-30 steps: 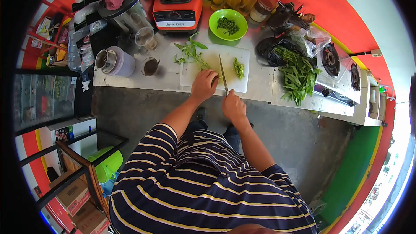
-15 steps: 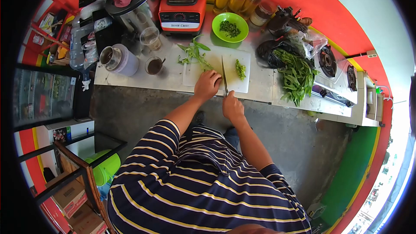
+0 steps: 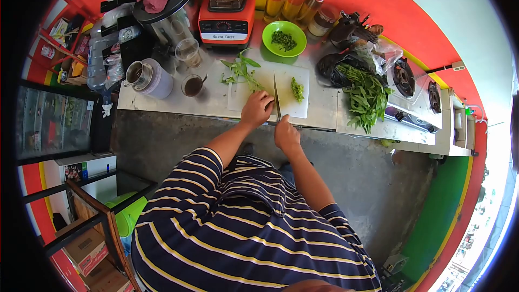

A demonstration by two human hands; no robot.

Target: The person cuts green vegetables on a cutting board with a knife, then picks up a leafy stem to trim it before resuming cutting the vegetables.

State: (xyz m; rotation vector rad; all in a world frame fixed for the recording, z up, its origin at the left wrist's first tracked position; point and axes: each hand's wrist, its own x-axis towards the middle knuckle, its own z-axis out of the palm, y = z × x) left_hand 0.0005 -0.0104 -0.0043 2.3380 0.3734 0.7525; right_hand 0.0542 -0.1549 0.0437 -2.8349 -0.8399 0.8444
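Note:
My right hand (image 3: pixel 287 133) is closed around the handle of a knife (image 3: pixel 276 93), whose blade points away from me across the white cutting board (image 3: pixel 299 109). Just left of the blade, my left hand (image 3: pixel 258 109) has its fingers curled down on the near ends of leafy green stems (image 3: pixel 241 71), which spread over the board's left side. The fingers partly hide what they press on. To the right of the blade lies a small pile of chopped green pieces (image 3: pixel 297 90). Behind the board stands a green bowl (image 3: pixel 299 30) with chopped greens in it.
A glass of dark drink (image 3: pixel 192 85) and a clear plastic cup (image 3: pixel 188 50) stand to the left. A red blender (image 3: pixel 226 24) and oil bottles (image 3: pixel 295 1) line the back. Leafy greens (image 3: pixel 367 100) lie at right beside the gas stove (image 3: pixel 404 78).
The view has shifted slightly. The knife blade now sits a little closer to my left fingers. Both hands keep nearly the same pose.

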